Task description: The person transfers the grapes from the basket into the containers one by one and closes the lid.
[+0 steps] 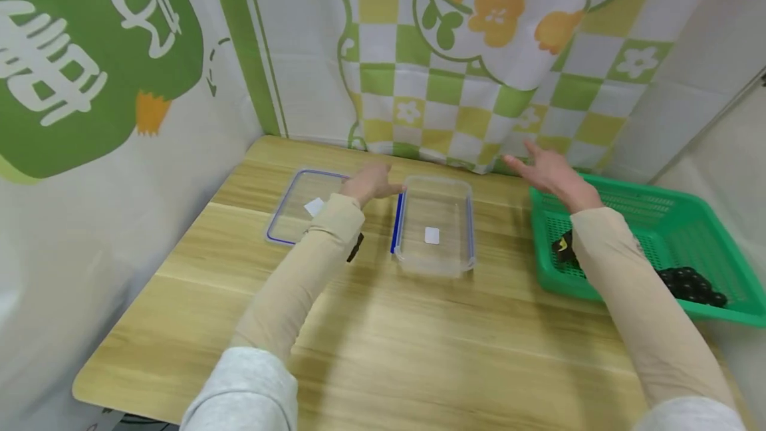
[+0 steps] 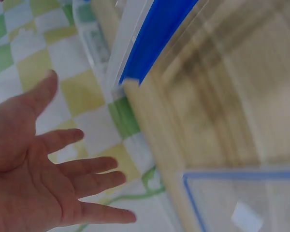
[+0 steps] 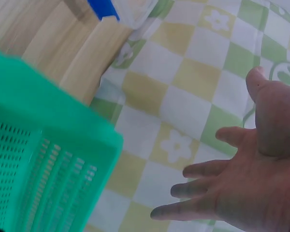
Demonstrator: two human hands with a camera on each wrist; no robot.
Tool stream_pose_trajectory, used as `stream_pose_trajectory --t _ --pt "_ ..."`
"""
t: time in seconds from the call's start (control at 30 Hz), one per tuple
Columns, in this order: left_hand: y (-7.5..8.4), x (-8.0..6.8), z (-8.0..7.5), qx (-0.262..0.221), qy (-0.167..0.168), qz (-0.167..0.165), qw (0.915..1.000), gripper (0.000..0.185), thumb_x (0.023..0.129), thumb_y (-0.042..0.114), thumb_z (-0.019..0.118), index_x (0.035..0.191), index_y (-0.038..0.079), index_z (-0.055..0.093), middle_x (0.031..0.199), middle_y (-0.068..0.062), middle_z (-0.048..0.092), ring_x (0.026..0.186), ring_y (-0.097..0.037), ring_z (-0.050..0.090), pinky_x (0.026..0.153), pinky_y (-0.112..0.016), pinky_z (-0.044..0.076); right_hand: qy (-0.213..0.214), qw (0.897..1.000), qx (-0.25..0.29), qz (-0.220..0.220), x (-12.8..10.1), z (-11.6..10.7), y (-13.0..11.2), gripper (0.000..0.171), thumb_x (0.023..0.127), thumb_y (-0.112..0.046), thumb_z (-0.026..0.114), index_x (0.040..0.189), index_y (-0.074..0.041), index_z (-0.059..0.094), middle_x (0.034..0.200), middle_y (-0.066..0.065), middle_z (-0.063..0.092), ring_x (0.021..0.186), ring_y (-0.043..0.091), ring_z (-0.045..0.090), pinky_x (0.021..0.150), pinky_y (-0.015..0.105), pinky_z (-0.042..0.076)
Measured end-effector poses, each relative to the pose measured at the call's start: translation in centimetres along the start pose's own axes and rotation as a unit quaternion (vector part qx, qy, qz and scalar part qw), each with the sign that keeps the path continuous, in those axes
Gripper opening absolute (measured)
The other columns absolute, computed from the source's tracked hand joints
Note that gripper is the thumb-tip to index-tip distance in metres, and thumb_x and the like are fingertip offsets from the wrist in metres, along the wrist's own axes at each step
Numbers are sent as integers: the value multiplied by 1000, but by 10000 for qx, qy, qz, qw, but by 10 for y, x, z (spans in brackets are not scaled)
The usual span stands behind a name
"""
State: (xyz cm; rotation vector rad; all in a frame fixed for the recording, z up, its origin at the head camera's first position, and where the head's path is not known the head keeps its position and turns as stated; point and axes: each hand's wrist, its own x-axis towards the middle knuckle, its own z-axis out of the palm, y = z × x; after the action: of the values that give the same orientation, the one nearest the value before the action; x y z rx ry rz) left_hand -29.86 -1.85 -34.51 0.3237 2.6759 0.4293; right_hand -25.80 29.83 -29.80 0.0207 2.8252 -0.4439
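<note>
A clear plastic container [image 1: 435, 225] with a blue clip stands on the wooden table [image 1: 383, 338]; a white label lies on its bottom. Its flat clear lid [image 1: 302, 205] with a blue rim lies to the left, also seen in the left wrist view as lid [image 2: 241, 203]. My left hand [image 1: 371, 181] hovers between lid and container, fingers spread and empty; the left wrist view shows the left hand [image 2: 43, 174] with its palm bare. My right hand [image 1: 547, 168] hangs open above the far corner of a green basket [image 1: 652, 245], holding nothing; the right hand [image 3: 246, 183] shows relaxed fingers.
The green basket [image 3: 34, 164] holds several small black pieces [image 1: 691, 285] at its near right. A checkered cloth [image 1: 455, 72] hangs behind the table, and a green-and-white cloth [image 1: 90, 85] closes the left side. A small dark object [image 1: 355, 248] lies under my left forearm.
</note>
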Motion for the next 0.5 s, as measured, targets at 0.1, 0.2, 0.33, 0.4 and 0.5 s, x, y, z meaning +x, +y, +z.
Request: stream_pose_trajectory --t 0.1,0.2,0.33,0.4,0.5 --pt "1 2 18 -317 132 96 9994 56 93 37 58 133 1 46 134 -16 53 121 -30 53 103 -43 44 -33 10000 -43 -16 -3 -6 6 88 93 -66 23 150 -4 -2 150 35 13 135 55 15 109 66 17" --pt "2 3 34 -661 396 107 9970 33 89 25 65 108 -2 57 101 -13 63 85 -22 61 78 -32 54 -25 10000 -23 -12 -5 -11 15 86 95 -64 24 150 0 3 151 34 12 136 54 14 110 65 16" --pt "2 5 48 -963 648 59 9932 15 86 10 66 90 -2 60 71 -7 56 53 -13 51 51 -22 48 3 9999 -120 69 -6 -13 34 84 96 -61 25 148 4 10 149 36 14 134 55 15 109 65 17" --pt "1 6 51 -1116 686 -33 9914 10 85 5 65 88 -3 60 66 -6 53 47 -12 49 45 -19 45 -32 9997 -196 133 -7 -13 43 83 97 -59 26 147 6 12 147 37 16 133 56 16 109 65 18" --pt "-1 7 54 -1273 719 -216 9890 8 85 1 62 90 -3 58 69 -7 54 47 -12 50 43 -18 44 -99 9993 -299 213 -9 -14 57 83 97 -58 26 146 8 14 145 40 18 130 57 19 107 66 22"
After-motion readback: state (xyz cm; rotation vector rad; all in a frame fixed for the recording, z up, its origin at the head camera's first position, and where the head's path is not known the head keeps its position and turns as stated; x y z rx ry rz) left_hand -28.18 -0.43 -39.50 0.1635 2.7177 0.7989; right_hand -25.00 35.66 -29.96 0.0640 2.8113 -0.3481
